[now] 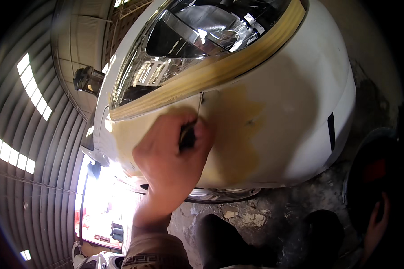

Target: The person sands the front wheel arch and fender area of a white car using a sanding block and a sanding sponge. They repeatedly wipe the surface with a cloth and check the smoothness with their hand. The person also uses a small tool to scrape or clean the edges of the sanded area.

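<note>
My left hand (173, 157) is closed in a fist in front of a white car's front corner. Inside the fist is a dark object with a hint of yellow (187, 136), mostly hidden by the fingers and blurred. Just above the fingers a thin seam (200, 104) runs down the bodywork from the headlight. Yellowish-tan filler patches (240, 134) lie on the white bumper (296, 116) beside the fist. At the lower right, in shade, my right hand (378, 219) has its fingers apart against a dark round shape (363, 179), too dim to name.
Yellow masking tape (220, 74) edges the clear headlight (202, 31). Below the bumper, part of a wheel (224, 195) shows above stained concrete floor (251, 217). My dark-clothed knees (220, 242) are near the car. Corrugated metal (27, 98) rises at the left, beside a bright opening.
</note>
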Demonstrator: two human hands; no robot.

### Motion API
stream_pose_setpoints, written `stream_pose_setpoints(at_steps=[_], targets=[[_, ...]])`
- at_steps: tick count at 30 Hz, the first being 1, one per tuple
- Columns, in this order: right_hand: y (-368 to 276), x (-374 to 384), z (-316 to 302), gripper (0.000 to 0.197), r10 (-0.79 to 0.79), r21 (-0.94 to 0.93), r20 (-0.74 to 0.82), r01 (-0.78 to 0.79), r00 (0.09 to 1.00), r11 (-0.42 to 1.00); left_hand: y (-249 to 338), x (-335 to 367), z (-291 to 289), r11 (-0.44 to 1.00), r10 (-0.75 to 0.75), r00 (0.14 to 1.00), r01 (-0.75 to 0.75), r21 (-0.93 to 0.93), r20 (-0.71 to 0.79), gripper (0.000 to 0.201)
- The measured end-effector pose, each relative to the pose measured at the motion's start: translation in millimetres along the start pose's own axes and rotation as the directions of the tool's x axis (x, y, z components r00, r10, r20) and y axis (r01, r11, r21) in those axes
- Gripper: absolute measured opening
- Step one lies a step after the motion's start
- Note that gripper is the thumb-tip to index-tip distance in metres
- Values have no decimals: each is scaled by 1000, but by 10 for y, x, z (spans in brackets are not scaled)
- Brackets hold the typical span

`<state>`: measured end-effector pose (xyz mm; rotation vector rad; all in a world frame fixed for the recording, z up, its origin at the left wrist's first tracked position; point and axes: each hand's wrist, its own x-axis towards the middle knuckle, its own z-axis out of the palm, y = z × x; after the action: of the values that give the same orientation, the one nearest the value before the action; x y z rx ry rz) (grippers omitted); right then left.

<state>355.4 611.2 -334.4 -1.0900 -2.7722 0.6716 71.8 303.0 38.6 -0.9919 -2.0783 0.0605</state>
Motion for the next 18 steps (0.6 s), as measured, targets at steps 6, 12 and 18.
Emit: stream_pose_setpoints(at_steps=[6, 12, 18], targets=[[-90, 1, -147, 39, -48, -52, 6, 49, 999, 997, -22, 118, 76, 995, 70, 997, -66, 68, -46, 18], [-32, 62, -134, 38, -90, -74, -44, 87, 995, 993, -45, -139, -38, 999, 9, 1000, -9, 36, -12, 20], [-160, 38, -241, 37, -112, 7, -113, 113, 987, 994, -57, -69, 42, 998, 34, 999, -32, 52, -39, 13]])
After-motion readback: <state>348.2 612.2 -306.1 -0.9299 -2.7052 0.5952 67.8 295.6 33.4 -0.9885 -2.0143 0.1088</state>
